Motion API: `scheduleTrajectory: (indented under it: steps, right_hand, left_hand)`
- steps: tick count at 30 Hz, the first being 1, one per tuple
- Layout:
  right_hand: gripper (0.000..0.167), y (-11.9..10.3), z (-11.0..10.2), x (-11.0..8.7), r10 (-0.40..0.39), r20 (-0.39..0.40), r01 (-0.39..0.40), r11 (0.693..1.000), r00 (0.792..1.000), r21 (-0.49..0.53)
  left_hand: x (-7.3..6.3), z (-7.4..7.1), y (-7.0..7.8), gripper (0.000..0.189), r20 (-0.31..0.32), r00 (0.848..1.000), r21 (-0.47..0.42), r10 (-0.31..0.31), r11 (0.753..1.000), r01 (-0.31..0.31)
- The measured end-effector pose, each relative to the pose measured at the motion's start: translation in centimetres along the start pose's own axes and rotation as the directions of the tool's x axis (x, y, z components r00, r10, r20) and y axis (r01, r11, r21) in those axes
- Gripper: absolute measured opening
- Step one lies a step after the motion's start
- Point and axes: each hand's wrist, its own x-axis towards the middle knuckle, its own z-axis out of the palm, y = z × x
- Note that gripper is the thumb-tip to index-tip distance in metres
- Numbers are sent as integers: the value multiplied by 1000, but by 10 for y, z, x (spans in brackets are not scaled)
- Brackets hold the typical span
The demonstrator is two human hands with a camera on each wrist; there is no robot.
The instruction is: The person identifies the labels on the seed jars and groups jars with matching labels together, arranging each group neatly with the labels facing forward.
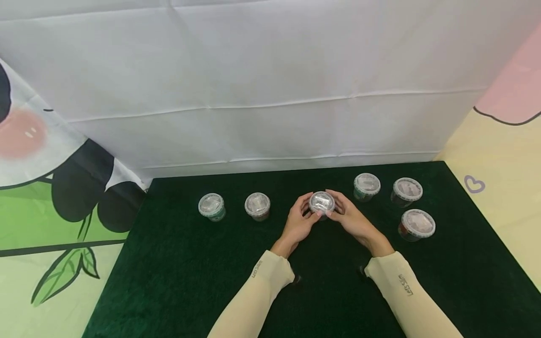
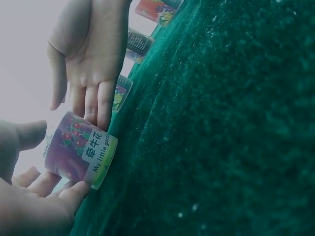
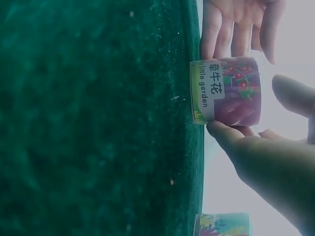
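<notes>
Both hands hold one small plastic tub [image 1: 322, 202] with a clear lid, near the back of the green-covered table. In the left wrist view the tub [image 2: 78, 147] has a purple label with red flowers and the words "My little garden". My left hand [image 1: 299, 220] grips its left side with thumb and fingers. On the opposite side, my right hand [image 1: 351, 216] grips it the same way, thumb toward the lid's front edge. Seen from the right wrist, the tub [image 3: 229, 91] stands upright with its base right at the green cloth.
To the left are two similar lidded tubs, one teal [image 1: 212, 207] and one darker [image 1: 257, 206]. On the right sit three more: a back one [image 1: 367, 187], a far-right one [image 1: 407, 191] and a nearer reddish one [image 1: 417, 224]. A white cloth wall [image 1: 253, 136] rises behind the table.
</notes>
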Motion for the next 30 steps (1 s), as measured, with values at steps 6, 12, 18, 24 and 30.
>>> scheduleTrajectory:
  steps: [6,12,18,24,30]
  right_hand:
    - [63,2,3,2,-4,-12,3,999,1000,-36]
    - [64,3,-1,-3,-56,-28,54,995,998,-79]
    - [63,-5,-9,-12,-119,-58,114,989,991,-95]
    - [62,-13,-19,-24,-137,-90,126,984,986,-124]
    - [63,-21,-28,-39,-168,-105,151,977,980,-152]
  left_hand:
    - [-1,-2,-1,59,1,1000,8,20,1000,-20]
    - [-4,-1,-1,66,-12,1000,61,20,998,-19]
    - [-10,-3,6,67,-38,996,90,78,993,-74]
    - [-15,-6,17,67,-41,992,95,119,989,-115]
    - [-19,-7,30,66,-32,987,115,154,982,-150]
